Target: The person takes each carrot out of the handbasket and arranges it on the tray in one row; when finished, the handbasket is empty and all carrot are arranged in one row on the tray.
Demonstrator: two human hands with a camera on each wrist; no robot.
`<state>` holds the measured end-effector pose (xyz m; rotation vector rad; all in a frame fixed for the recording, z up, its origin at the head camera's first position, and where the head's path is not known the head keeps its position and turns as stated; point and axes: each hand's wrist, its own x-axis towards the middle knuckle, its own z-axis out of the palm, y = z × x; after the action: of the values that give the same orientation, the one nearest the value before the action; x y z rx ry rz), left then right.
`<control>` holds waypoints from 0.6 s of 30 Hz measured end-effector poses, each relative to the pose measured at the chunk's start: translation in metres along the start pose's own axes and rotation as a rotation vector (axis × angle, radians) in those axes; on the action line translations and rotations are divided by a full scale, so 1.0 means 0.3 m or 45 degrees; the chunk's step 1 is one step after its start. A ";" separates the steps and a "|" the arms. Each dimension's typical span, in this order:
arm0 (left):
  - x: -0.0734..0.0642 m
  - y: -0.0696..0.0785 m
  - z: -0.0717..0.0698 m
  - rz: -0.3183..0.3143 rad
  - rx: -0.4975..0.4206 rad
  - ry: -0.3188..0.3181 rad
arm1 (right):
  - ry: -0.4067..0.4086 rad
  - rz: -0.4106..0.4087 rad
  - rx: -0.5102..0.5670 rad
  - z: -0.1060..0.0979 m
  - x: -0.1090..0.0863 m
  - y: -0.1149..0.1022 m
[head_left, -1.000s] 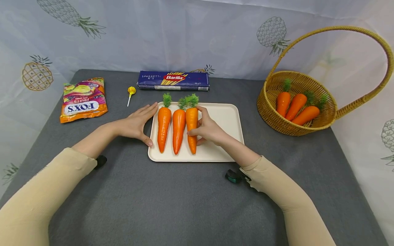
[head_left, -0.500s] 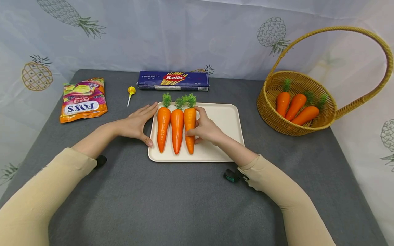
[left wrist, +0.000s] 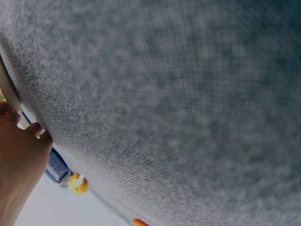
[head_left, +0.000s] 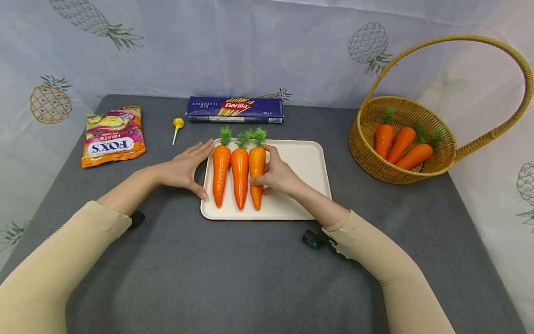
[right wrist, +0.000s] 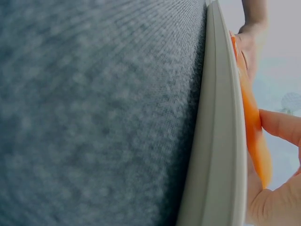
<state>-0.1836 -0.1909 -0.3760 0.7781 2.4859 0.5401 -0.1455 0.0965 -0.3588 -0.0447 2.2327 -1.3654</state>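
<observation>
From here I read "SPAGHETTI N°5" and "Barilla" on the blue spaghetti box [head_left: 235, 110]; "FOX'S" and "FRUITS", upside down, on the candy bag [head_left: 113, 137]. Smaller print too tiny.

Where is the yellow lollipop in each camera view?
Head: upper left, the yellow lollipop between candy bag and spaghetti box.
Left wrist: lower left, near the box's blue end.
Right wrist: not in it.
Shared landmark: the grey tabletop, in all three.
</observation>
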 end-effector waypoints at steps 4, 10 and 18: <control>0.000 0.000 0.000 -0.002 -0.006 -0.002 | 0.006 -0.009 -0.013 -0.001 0.000 0.000; -0.001 0.000 0.000 -0.002 -0.005 0.000 | 0.013 -0.010 -0.017 -0.005 0.002 0.002; 0.001 0.002 -0.001 0.002 -0.012 0.000 | 0.009 -0.008 -0.011 -0.012 0.006 -0.002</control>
<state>-0.1837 -0.1904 -0.3755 0.7762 2.4813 0.5517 -0.1488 0.0989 -0.3578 -0.0498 2.2457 -1.3614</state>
